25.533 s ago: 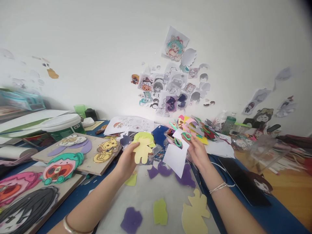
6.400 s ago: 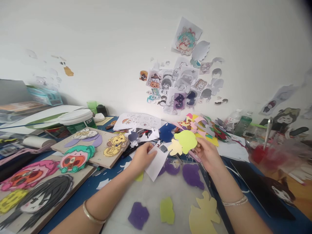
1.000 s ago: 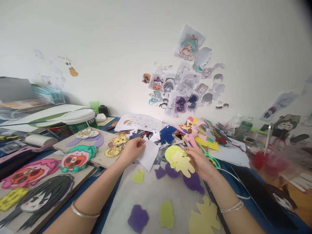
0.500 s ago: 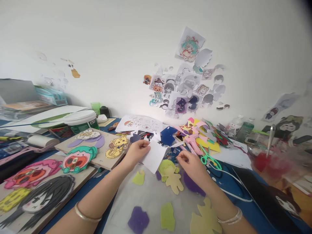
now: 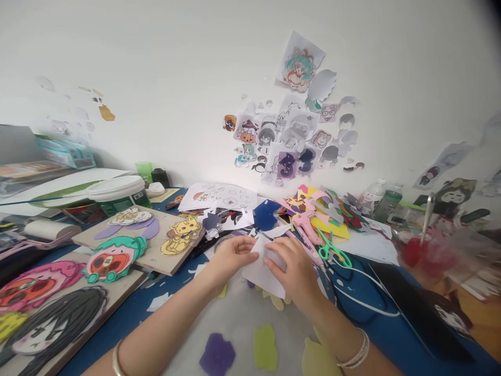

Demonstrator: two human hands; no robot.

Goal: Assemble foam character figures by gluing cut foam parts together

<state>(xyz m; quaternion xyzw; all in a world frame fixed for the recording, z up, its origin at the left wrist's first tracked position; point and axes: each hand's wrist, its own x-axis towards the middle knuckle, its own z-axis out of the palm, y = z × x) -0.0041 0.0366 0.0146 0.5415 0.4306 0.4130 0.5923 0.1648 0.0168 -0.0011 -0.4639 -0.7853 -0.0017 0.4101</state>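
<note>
A small white sheet of paper (image 5: pixel 263 275) is held up between my two hands over the grey work surface. My left hand (image 5: pixel 235 257) is closed, pinching its left edge between thumb and fingers. On the other side, my right hand (image 5: pixel 293 269) grips the upper right part with bent fingers. Partly hidden behind the paper are pale yellow cut-out pieces (image 5: pixel 278 302). Nearer to me lie a purple piece (image 5: pixel 217 355), a lime green piece (image 5: pixel 265 347) and a larger pale yellow piece (image 5: pixel 316 357), partly covered by my right forearm.
Green scissors (image 5: pixel 331 251) and a pink glue gun (image 5: pixel 306 230) lie right of my hands, with a white cable (image 5: pixel 368 308). Colourful paper scraps (image 5: pixel 317 203) pile up against the wall. Boards with character cut-outs (image 5: pixel 117 256) stand left. A black tablet-like slab (image 5: pixel 418 313) lies right.
My right hand has moved left and up and now grips the paper, which it was apart from before. The paper has shifted right and covers more of the pale yellow pieces.
</note>
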